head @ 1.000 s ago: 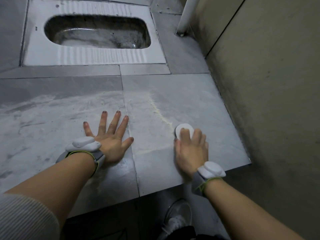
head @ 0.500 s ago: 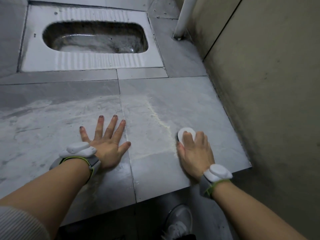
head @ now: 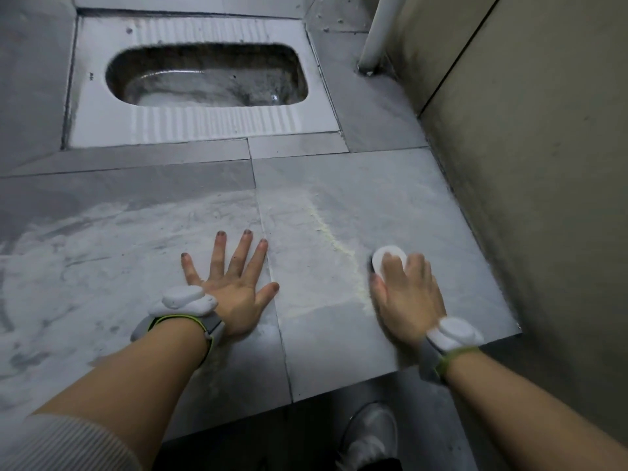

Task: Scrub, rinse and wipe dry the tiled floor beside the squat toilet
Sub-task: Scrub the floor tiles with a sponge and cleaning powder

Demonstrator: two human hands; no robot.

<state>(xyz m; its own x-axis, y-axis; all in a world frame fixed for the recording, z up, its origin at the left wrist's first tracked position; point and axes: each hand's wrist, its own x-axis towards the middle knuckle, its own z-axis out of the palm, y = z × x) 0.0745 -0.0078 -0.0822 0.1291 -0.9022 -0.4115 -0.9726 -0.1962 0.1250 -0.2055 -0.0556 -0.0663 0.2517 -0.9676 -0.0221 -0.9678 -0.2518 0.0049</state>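
Note:
The grey tiled floor (head: 390, 205) lies in front of the white squat toilet (head: 204, 124), smeared with pale foam and a yellowish residue line (head: 336, 246). My left hand (head: 234, 287) rests flat on the tiles with fingers spread, just left of a grout joint. My right hand (head: 404, 294) grips a small white oval scrubber (head: 385, 256) and presses it onto the right tile, just right of the residue line. Most of the scrubber is hidden under my fingers.
A beige wall (head: 530, 198) closes off the right side. A white pipe (head: 377, 35) stands in the far right corner. The raised tile platform ends in a step edge (head: 407, 372) near me, with my white shoe (head: 370, 440) below it.
My right hand and the scrubber have shifted a little rightward along the tile. My left hand stays planted. The camera has tilted, so the toilet sits lower in view.

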